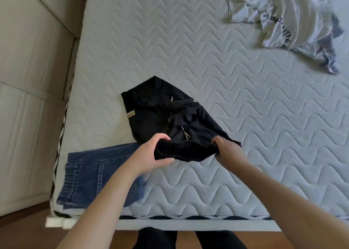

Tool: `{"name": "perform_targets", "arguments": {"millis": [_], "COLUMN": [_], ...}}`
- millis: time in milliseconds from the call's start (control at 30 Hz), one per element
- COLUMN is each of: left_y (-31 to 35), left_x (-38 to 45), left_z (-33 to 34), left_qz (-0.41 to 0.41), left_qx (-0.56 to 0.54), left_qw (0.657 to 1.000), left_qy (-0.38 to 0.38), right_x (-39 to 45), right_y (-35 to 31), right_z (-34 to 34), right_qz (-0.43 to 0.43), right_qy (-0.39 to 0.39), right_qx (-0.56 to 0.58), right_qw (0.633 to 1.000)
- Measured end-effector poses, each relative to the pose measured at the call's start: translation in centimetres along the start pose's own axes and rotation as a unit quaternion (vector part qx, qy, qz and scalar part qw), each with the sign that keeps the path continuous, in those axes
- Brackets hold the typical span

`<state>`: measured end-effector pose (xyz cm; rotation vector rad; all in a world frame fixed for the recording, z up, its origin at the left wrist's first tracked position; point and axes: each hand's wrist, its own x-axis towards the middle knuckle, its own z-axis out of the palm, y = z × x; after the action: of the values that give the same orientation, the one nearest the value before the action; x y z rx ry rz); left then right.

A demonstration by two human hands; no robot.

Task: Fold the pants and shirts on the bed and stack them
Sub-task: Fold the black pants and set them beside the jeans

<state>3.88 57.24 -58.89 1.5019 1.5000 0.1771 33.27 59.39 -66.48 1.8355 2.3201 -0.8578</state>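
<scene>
Black pants [156,114] with a drawstring and a small tan label lie partly folded on the white quilted mattress [245,135]. Their elastic near edge is lifted off the bed. My left hand [151,156] grips that edge at its left end. My right hand [226,150] grips it at the right end. Folded blue jeans [94,175] lie flat at the mattress's near left corner, partly under my left forearm. Crumpled white shirts [290,16], one with dark lettering, lie in a heap at the far right.
A beige padded wall panel [32,97] runs along the left side of the bed. The mattress's near edge [188,218] has a dark patterned trim above a white frame. Wooden floor and my dark-clad legs [188,239] show below.
</scene>
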Motion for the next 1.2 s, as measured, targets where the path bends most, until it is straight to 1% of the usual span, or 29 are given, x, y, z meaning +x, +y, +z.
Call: {"name": "perform_targets", "arguments": {"millis": [33,100,200,233,267,300,400,467,533,633,667,733,833,900,933,1033,1100,1200], "left_y": [0.7,1.7,3.8,4.5,5.3,6.1,8.7,10.2,11.3,12.7,12.9,13.4,14.2,15.2,15.7,16.7,16.8,16.5], "left_x": [-1.4,-4.0,-7.5,-8.5,-9.5,-10.6,-12.9,-14.0,-14.9,-16.6,-17.3,-18.7,-20.5,-21.4,-21.7,-22.8,-23.5,-24.8], "left_z": [-0.1,-0.2,-0.2,-0.2,-0.2,-0.3,-1.1,-1.4,-1.6,-1.9,-2.1,-2.5,-3.3,-4.0,-4.3,-5.2,-5.4,-4.9], "left_qz": [0.005,0.023,0.034,0.038,0.043,0.044,0.065,0.071,0.056,0.057,0.069,0.096,0.14,0.168,0.181,0.187,0.197,0.255], "left_qx": [0.025,0.042,0.032,0.02,0.011,0.004,0.001,0.013,0.019,-0.023,-0.035,-0.04,-0.033,-0.007,0.013,0.086,0.157,0.246], "left_qw": [1.0,0.999,0.997,0.996,0.995,0.993,0.987,0.982,0.98,0.971,0.969,0.969,0.973,0.974,0.973,0.972,0.959,0.916], "left_qy": [-0.006,0.012,0.06,0.078,0.093,0.105,0.15,0.172,0.19,0.229,0.236,0.225,0.179,0.154,0.14,0.111,0.132,0.187], "right_x": [-1.8,-5.0,-9.2,-10.1,-11.0,-11.9,-13.7,-14.6,-15.4,-16.6,-17.1,-18.0,-19.8,-21.2,-21.9,-24.2,-25.9,-28.4], "right_y": [-0.1,-0.1,-0.5,-0.5,-0.5,-0.7,-1.3,-1.6,-2.0,-2.4,-2.3,-2.2,-1.7,-1.4,-1.2,-1.5,-2.0,-2.8], "right_z": [-1.0,-2.8,-6.2,-7.3,-8.4,-9.5,-12.1,-13.3,-14.4,-15.8,-16.3,-17.5,-19.4,-20.7,-21.3,-22.8,-23.2,-23.3], "right_qz": [-0.007,-0.038,-0.113,-0.14,-0.161,-0.167,-0.155,-0.146,-0.142,-0.166,-0.176,-0.189,-0.191,-0.202,-0.211,-0.217,-0.218,-0.215], "right_qy": [-0.003,0.011,-0.004,0.005,0.03,0.049,0.039,0.035,0.048,0.06,0.057,0.05,0.086,0.114,0.115,0.118,0.13,0.166], "right_qx": [0.0,-0.002,-0.065,-0.09,-0.108,-0.125,-0.169,-0.164,-0.148,-0.162,-0.164,-0.167,-0.161,-0.163,-0.172,-0.203,-0.207,-0.15], "right_qw": [1.0,0.999,0.991,0.986,0.981,0.977,0.973,0.975,0.978,0.971,0.969,0.966,0.964,0.959,0.955,0.947,0.945,0.951]}}
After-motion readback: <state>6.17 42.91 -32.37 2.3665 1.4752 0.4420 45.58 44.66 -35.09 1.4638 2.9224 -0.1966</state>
